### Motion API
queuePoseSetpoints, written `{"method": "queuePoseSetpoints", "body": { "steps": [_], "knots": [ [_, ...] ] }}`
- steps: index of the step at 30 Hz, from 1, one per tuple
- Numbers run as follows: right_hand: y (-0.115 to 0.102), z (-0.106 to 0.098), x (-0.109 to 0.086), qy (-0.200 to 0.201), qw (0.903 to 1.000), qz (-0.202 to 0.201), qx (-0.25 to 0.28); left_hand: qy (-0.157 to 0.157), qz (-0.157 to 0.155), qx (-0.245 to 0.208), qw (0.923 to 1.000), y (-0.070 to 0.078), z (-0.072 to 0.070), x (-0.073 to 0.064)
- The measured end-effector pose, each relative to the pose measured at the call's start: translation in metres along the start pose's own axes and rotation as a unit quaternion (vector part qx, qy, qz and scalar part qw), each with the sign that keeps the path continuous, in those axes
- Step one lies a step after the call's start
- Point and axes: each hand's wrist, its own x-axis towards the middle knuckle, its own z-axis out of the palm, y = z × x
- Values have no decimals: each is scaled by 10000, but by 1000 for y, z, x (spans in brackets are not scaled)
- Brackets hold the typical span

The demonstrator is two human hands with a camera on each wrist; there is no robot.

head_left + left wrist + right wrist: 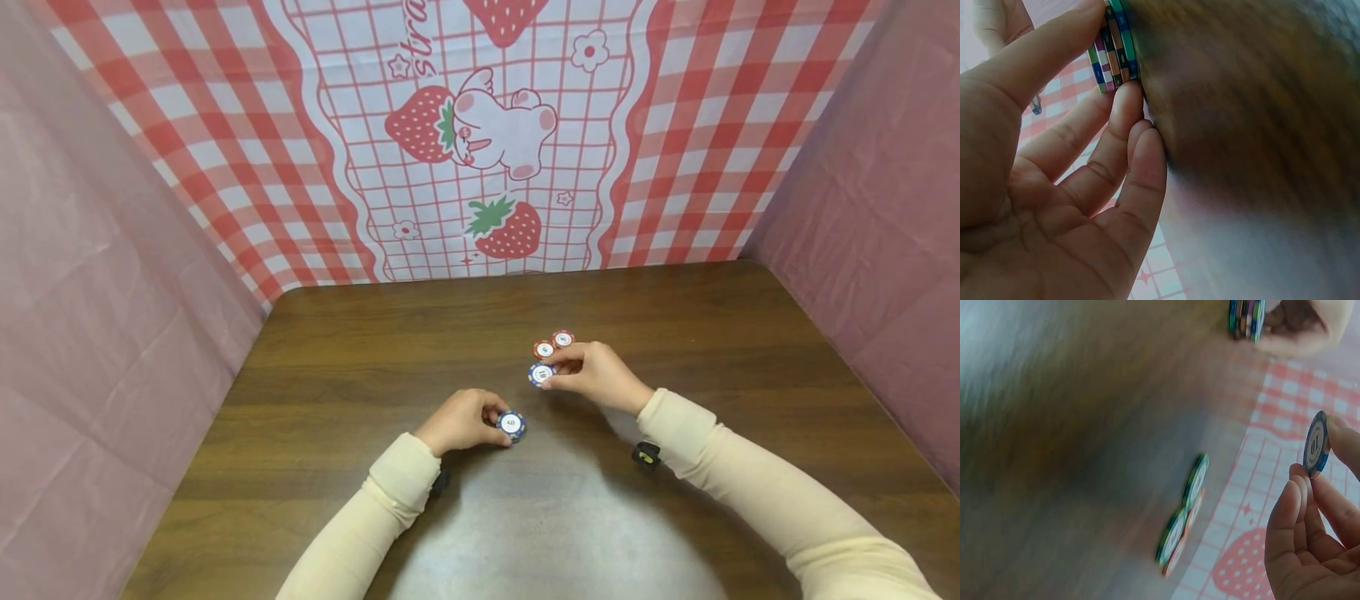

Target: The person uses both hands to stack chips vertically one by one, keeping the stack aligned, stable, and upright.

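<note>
My left hand grips a short stack of poker chips by its edge, thumb on one side and fingers on the other. The top chip is dark blue with a white centre; the left wrist view shows several differently coloured rims in the stack. Between thumb and fingertips, my right hand pinches one blue-and-white poker chip marked 10, held above the table. Just beyond it lie two red poker chips. Green-rimmed chips lie against red ones in the right wrist view; the head view does not show them.
The brown wooden table has rounded far corners. A red-and-white checked cloth with strawberry prints hangs behind it. Pink cloth stands along the left side, and more pink cloth along the right.
</note>
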Motion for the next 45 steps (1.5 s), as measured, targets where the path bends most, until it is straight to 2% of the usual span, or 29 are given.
{"method": "queuePoseSetpoints", "body": {
  "steps": [10, 16, 28, 37, 45],
  "knots": [
    [-12, 20, -4, -547, 9977, -334, 232, -30, 64, -13, 10000, 1, -1, -1],
    [-15, 29, -5, -692, 9956, -616, 138, -23, 127, 80, 9999, 0, -1, -1],
    [-18, 39, -5, -901, 9923, -831, 146, -25, 110, 103, 9999, 0, -2, -1],
    [-21, 42, -5, -1102, 9913, -718, 98, -48, 139, 7, 9999, 0, -1, -1],
    [-24, 46, -4, -1125, 9913, -675, -143, -31, 171, 23, 9998, 0, -1, -1]
  ]
}}
